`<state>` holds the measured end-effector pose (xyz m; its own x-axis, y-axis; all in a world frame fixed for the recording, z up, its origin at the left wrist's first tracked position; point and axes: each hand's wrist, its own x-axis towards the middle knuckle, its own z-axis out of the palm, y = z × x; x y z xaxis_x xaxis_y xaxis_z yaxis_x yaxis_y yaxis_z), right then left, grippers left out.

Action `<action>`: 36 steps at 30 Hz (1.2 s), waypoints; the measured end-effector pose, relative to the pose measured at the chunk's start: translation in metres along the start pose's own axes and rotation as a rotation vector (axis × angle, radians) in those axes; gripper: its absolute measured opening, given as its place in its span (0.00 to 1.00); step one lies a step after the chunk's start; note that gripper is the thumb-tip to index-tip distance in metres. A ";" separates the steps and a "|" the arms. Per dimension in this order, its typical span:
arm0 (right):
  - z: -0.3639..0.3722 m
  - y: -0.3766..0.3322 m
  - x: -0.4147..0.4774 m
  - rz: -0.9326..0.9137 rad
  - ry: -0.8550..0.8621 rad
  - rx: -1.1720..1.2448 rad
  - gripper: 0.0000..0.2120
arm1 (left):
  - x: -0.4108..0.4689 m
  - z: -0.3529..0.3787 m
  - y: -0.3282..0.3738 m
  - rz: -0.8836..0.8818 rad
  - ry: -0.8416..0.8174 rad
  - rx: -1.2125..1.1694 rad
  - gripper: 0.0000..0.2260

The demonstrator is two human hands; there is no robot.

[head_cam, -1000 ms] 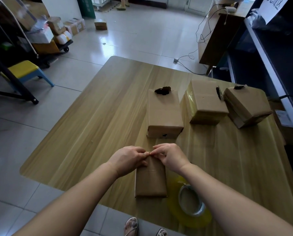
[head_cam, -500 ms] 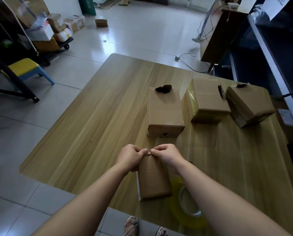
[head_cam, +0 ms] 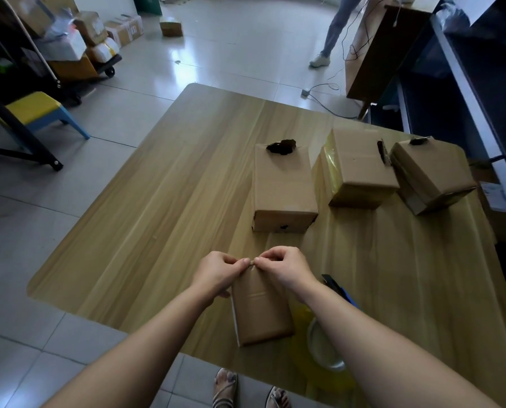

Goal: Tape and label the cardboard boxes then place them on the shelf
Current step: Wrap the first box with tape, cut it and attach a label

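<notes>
Left hand [head_cam: 216, 275] and right hand [head_cam: 284, 269] curled, pinching a tiny scrap [head_cam: 251, 262] atop small box [head_cam: 263, 313], 6 o'clock on tabletop [head_cam: 172, 201]; risks tearing it or dragging box off near edge.

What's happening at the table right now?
A person is working on the small box at the table's near edge. The left hand and right hand both pinch a small bit at its far end, too small to tell whether it is tape or flap. The tape roll lies partly hidden by the right forearm. Three more boxes sit further back, untouched.
</notes>
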<state>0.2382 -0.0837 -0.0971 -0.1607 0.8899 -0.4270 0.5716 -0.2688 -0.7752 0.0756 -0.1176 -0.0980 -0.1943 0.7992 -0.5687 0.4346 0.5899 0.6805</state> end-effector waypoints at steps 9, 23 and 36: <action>0.000 -0.006 0.000 0.036 -0.017 0.027 0.10 | 0.000 0.006 -0.006 0.051 0.096 0.027 0.16; -0.049 0.024 -0.040 0.141 0.054 -0.325 0.13 | -0.010 -0.001 0.015 0.173 0.108 0.219 0.26; -0.024 0.050 -0.099 0.188 -0.253 -0.951 0.20 | -0.022 0.004 0.024 0.232 0.157 0.496 0.21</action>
<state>0.3019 -0.1763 -0.0827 -0.1049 0.7288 -0.6766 0.9934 0.1079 -0.0379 0.0938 -0.1217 -0.0711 -0.1564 0.9312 -0.3293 0.8352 0.3026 0.4592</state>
